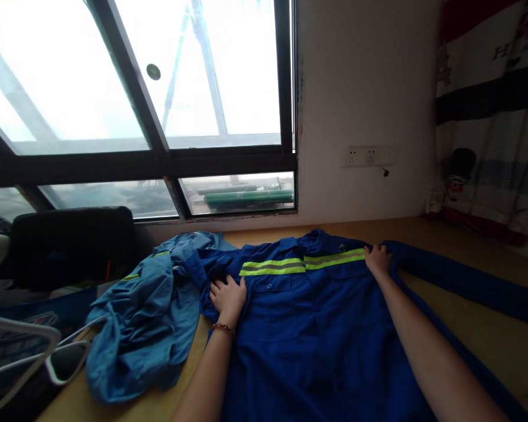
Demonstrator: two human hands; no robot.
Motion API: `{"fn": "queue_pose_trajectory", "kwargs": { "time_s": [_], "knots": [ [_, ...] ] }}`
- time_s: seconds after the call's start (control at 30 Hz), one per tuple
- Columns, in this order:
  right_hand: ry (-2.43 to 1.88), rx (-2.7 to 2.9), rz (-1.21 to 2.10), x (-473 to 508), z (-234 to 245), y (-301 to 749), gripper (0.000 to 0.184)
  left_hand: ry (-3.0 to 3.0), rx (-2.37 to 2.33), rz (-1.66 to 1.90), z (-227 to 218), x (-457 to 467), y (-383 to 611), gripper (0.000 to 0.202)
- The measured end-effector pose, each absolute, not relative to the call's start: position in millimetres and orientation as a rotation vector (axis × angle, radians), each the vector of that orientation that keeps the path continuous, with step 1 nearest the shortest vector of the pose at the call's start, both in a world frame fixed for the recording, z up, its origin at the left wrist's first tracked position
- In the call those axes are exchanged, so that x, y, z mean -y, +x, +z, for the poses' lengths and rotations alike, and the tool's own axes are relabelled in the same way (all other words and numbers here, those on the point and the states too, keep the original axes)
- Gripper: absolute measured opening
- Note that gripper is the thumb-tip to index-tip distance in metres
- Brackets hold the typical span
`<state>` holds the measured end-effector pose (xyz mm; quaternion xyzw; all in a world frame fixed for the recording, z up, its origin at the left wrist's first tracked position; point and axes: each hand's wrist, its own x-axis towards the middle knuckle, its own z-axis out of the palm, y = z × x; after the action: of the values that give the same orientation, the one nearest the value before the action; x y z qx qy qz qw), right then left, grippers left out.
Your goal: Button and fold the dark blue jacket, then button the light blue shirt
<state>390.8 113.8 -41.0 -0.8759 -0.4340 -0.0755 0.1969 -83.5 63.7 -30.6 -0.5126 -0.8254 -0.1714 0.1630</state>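
Blue jacket (pixel 273 334) beneath extended arms (pixel 426 346); left hand (pixel 227 296) splayed on it, right hand (pixel 378 261) curled at shoulder (pixel 357 242), grip unclear

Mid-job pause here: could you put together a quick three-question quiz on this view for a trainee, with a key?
1. True or false: the left hand and the right hand both touch the dark blue garment.
2. What lies beside the dark blue garment, on the left hand's side?
A) a red towel
B) a light blue garment
C) a yellow helmet
3. Fill in: the bracelet is worn on the ____ wrist.

Key: 1. True. 2. B. 3. left.
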Motion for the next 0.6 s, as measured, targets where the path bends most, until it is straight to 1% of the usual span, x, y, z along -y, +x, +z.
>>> {"fn": "queue_pose_trajectory", "kwargs": {
  "time_s": [0.1, 0.17, 0.23, 0.3, 0.37, 0.47, 0.53, 0.6],
  "knots": [
    [-2.513, 1.019, -0.243, -105, -35, 413, 0.053, -1.486, 2.333, -0.489, -29, -63, -84, 0.054],
    [-2.495, 0.941, -0.137, -103, -27, 430, 0.050, -1.495, 2.324, -0.487, -28, -63, -84, 0.053],
    [-2.400, 0.976, 0.023, -104, -14, 446, 0.040, -1.497, 2.321, -0.489, -28, -63, -83, 0.052],
    [-2.280, 1.067, 0.095, -105, 1, 460, 0.030, -1.498, 2.315, -0.492, -28, -63, -82, 0.052],
    [-2.190, 1.086, 0.012, -104, 17, 473, 0.030, -1.505, 2.315, -0.489, -27, -63, -82, 0.053],
    [-2.128, 0.912, -0.231, -91, 28, 494, 0.040, -1.526, 2.338, -0.462, -25, -62, -81, 0.053],
    [-2.180, 0.805, -0.306, -77, 25, 505, 0.041, -1.526, 2.350, -0.448, -24, -61, -81, 0.052],
    [-2.261, 0.834, -0.282, -61, 15, 512, 0.039, -1.507, 2.346, -0.448, -25, -62, -80, 0.052]
  ]
}}
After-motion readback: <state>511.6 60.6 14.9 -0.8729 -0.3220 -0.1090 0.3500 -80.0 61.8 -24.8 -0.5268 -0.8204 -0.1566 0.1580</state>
